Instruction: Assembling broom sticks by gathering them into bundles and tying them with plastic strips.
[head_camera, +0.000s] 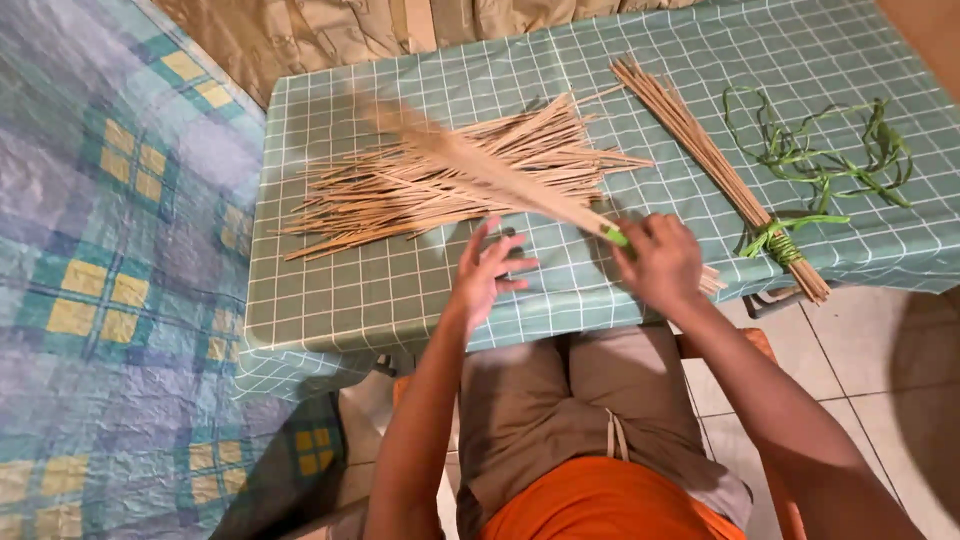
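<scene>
My right hand (660, 262) is closed around the butt end of a bundle of thin tan sticks (470, 165), held with a green band (616, 237) at the grip. That bundle is motion-blurred and points up-left over the table. My left hand (486, 272) hovers open, fingers spread, just left of the grip and near the loose pile of sticks (440, 190) fanned out on the green checked tablecloth (330, 290).
A second stick bundle (710, 160), tied with green ribbon (780, 242), lies diagonally at the right. Loose green ribbon strands (830, 155) curl at the far right. A plaid blue-and-yellow covering (110, 280) fills the left. White floor tiles (860, 360) show at the lower right.
</scene>
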